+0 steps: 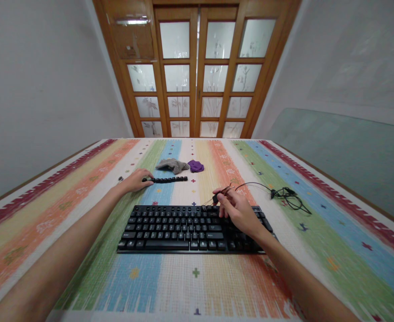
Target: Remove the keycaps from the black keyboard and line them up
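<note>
Head view: The camera is looking across a striped tablecloth (133, 286) toward wooden doors (197, 71) with glass panes at the far end.
Keyboard (173, 235): The black unit is lying flat at the near middle of the tablecloth, its long sides running left to right.
Right hand (239, 210): The hand is reaching over the far right part of the keyboard; thumb and fingers are pinching together on a small wire tool (216, 198).
Tool wires: The thin wires are pointing left and down to the far edge of the keyboard; contact with a key cannot be told.
Left hand (138, 180): The fingertips are resting at the left end of a row of loose keys (170, 180); whether they are clamping a key cannot be told.
Loose keys: The black pieces are lying in a line beyond the keyboard, well apart from it.
Cloths: A grey cloth (173, 166) is lying crumpled beyond the loose keys; a purple cloth (196, 166) is lying just right of it.
Cable (289, 197): The black cord is running from behind the right hand to a loose bundle at the right.
Panel (347, 165): The pale green board is standing along the right side.
</note>
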`<state>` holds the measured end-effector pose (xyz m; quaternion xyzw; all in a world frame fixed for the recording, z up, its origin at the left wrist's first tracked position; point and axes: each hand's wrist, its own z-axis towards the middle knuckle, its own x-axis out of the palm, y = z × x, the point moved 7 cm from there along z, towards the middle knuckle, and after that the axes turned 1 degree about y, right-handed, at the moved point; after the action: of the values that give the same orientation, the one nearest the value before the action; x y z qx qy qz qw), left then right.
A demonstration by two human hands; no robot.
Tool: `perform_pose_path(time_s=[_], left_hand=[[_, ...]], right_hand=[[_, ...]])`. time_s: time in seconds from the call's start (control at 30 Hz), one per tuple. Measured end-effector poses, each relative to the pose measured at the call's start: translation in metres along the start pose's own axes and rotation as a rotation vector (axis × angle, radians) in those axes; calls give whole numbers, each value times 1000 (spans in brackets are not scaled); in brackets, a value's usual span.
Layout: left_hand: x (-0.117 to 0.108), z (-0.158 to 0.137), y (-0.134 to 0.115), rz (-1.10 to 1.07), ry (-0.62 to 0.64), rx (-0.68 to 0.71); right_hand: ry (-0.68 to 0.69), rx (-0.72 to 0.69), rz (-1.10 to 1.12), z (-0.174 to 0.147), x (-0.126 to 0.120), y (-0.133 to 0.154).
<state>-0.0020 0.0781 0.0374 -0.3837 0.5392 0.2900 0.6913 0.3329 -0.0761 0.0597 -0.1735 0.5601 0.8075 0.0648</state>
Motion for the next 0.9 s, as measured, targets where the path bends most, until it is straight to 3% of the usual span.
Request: perform_pose_path(time_s=[0.23,0.4,0.6,0.9], left_hand=[[-6,-7,3,29,-65,-42],[-23,-18,-19,30,-174,18],[-38,-28,-82,-20,-220,190],[-9,-53,-205,-70,130,385]], right_hand=[[-32,0,-13,2,-10,0],[-10,32,-122,5,-18,4],[3,36,-189,7,-22,9],[60,-9,-291,9,-20,2]])
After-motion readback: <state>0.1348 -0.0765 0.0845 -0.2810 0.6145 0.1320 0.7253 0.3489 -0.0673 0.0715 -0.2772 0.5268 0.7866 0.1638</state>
